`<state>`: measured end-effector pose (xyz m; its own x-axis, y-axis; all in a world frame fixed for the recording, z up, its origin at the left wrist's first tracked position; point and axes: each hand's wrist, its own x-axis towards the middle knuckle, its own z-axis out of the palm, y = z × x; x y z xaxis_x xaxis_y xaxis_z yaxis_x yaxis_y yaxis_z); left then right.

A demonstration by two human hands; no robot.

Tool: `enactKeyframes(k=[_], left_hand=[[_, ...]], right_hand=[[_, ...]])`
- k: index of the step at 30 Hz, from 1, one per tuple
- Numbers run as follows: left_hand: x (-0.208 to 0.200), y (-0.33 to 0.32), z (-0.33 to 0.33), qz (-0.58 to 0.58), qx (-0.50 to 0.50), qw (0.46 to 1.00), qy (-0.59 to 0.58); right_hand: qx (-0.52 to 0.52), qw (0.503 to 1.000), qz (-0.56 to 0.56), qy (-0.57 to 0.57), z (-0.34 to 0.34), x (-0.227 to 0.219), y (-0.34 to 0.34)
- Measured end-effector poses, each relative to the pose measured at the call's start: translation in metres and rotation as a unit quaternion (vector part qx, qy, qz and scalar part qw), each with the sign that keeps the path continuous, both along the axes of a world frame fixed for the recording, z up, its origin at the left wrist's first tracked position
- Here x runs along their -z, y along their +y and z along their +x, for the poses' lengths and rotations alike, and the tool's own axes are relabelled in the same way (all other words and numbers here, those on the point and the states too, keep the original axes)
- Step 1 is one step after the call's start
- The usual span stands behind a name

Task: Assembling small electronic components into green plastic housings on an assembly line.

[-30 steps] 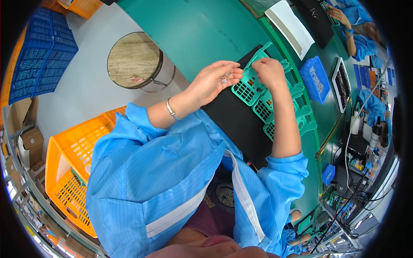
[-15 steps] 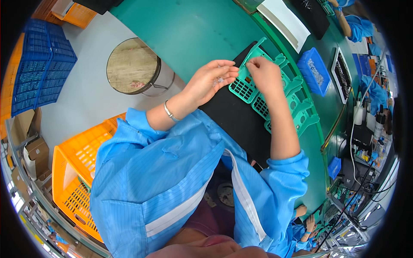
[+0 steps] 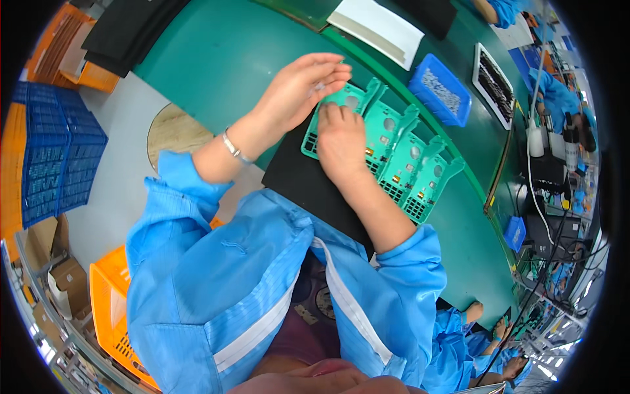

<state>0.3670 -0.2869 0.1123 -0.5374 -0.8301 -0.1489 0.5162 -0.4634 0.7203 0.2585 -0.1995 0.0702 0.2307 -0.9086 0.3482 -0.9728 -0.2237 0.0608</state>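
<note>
My left hand (image 3: 303,90) hovers above the far left end of a row of green plastic housings (image 3: 386,125). Its fingers are curled, and small clear pieces (image 3: 319,86) lie against them. My right hand (image 3: 342,136) is on the leftmost housing, its fingers bent and pressed together against the green surface. Whatever the fingertips pinch, if anything, is hidden. Several housings stand side by side, each with a square grid of openings, a round disc and a curved end. They rest partly on a black mat (image 3: 308,172) at the front edge of the green table.
Beyond the housings stand a blue bin (image 3: 441,90) of small clear parts and a white tray (image 3: 493,87) of dark parts. White sheets (image 3: 377,29) lie at the back. Left are a round stool (image 3: 174,134), blue crates (image 3: 62,154) and an orange crate (image 3: 108,295). Co-workers sit to the right.
My right hand has gone from pinching near the leftmost housing's far end to pressing lower on it. My left hand is lifted a little, still cupped. The whole view has shifted.
</note>
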Motion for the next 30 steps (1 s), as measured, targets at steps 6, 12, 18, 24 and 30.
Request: enactKeyframes(k=[6, 12, 18, 24, 30], left_hand=[[-0.035, -0.030, -0.138, -0.130, 0.070, 0.989, -0.008], [-0.025, -0.038, -0.218, -0.317, 0.125, 0.924, -0.175], [-0.043, -0.020, -0.147, -0.421, 0.100, 0.869, -0.238], [0.006, -0.017, -0.021, -0.318, -0.057, 0.906, -0.275], [0.046, 0.039, 0.037, -0.289, 0.007, 0.830, -0.478]], right_hand=[[-0.010, 0.987, 0.005, -0.158, -0.017, -0.001, 0.010], [0.000, 0.944, 0.032, -0.327, -0.046, -0.042, 0.080], [0.316, 0.850, -0.067, -0.415, -0.162, -0.018, 0.180], [0.376, 0.674, -0.012, -0.636, -0.187, 0.001, 0.186], [0.313, 0.540, 0.015, -0.782, -0.190, 0.004, 0.183]])
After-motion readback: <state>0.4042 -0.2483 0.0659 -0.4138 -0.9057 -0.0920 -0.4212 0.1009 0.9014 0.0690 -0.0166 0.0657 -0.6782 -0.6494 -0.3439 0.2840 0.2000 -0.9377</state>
